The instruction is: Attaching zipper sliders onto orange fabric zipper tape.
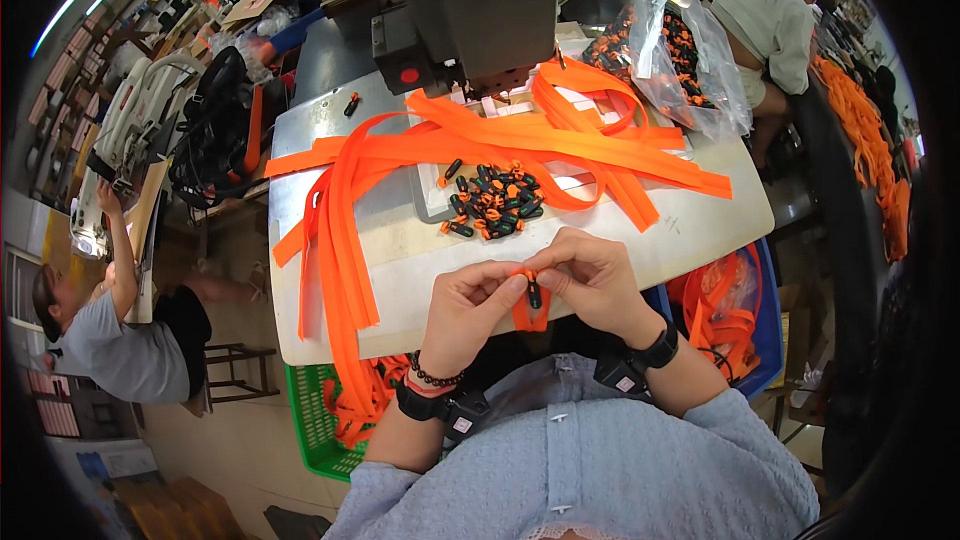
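Observation:
Close to the table's front edge, my left hand (472, 302) and my right hand (592, 278) meet fingertip to fingertip. Both pinch the end of a short orange zipper tape (531, 317) that hangs between them. At its top sits a zipper slider with a black pull (534, 294), partly covered by my thumbs. Just beyond my fingers lies a heap of similar black-and-orange zipper sliders (497, 202). Long orange zipper tapes (480, 134) stretch in loops across the table (430, 290), several drooping over its front left edge.
A dark sewing machine (480, 15) stands at the back. Behind right is a clear plastic bag (715, 90) full of sliders. A green basket (312, 410) and a blue bin (768, 330) with orange tapes flank me below the table. Other people sit left and far right.

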Available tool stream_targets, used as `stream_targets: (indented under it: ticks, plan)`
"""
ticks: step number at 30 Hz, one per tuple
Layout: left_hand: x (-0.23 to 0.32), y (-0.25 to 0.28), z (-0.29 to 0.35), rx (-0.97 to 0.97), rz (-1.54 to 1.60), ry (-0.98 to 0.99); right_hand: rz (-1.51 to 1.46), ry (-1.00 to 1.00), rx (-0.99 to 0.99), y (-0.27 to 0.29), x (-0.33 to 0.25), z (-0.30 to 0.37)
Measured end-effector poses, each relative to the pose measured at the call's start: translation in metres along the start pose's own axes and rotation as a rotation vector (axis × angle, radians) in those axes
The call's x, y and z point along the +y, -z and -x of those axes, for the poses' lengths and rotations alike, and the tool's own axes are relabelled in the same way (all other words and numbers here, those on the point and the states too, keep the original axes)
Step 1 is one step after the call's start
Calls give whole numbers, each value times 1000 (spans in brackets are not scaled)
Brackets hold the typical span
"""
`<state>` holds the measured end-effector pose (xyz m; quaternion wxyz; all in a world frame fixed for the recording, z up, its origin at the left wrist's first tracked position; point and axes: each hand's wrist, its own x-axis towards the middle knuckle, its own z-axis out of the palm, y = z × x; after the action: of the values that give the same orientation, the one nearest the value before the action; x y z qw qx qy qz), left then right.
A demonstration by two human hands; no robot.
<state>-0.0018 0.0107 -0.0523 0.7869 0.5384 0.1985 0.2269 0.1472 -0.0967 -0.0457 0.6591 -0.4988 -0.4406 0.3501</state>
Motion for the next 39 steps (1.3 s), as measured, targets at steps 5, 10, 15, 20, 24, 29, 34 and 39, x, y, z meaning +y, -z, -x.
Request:
stream_targets:
  ticks: [5, 10, 15, 20, 24, 29, 34, 39]
  plan:
    - [2, -1, -1, -13, -80, 5, 73, 39, 59, -3, 6, 2]
    - [0, -1, -3, 49, -15, -25, 105, 26, 77, -7, 10, -1]
    - [0, 2, -3, 49, 41, 10, -33, -28, 1, -6, -1, -7]
    - [3, 0, -2, 30, 16, -6, -65, -20, -58, -1, -4, -7]
    - [3, -1, -2, 23, 26, -35, 77, 73, -33, 0, -1, -6]
    - [0, 1, -2, 29, 33, -19, 30, 38, 14, -4, 2, -5]
    - [-1, 3, -2, 7, -65, -6, 78, 105, 15, -5, 5, -3]
    - [0, 1, -3, -3, -13, -19, 83, 109, -19, -2, 7, -4]
